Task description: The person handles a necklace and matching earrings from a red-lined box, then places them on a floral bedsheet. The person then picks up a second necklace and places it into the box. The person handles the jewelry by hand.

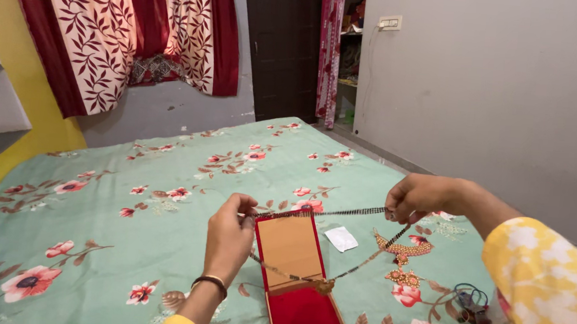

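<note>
My left hand and my right hand hold the two ends of a black-beaded chain necklace stretched between them. Its loop hangs down to a gold pendant that sits at the hinge of an open jewellery box with a red lining and tan lid. The box lies on the bed between my hands. A thin bangle circles my left wrist. My right arm wears a yellow sleeve with white patches.
The green floral bedsheet covers the bed. A gold ornament, a white paper slip and dark hair ties with small trinkets lie right of the box. Red-cream curtains, a dark door and a grey wall stand behind.
</note>
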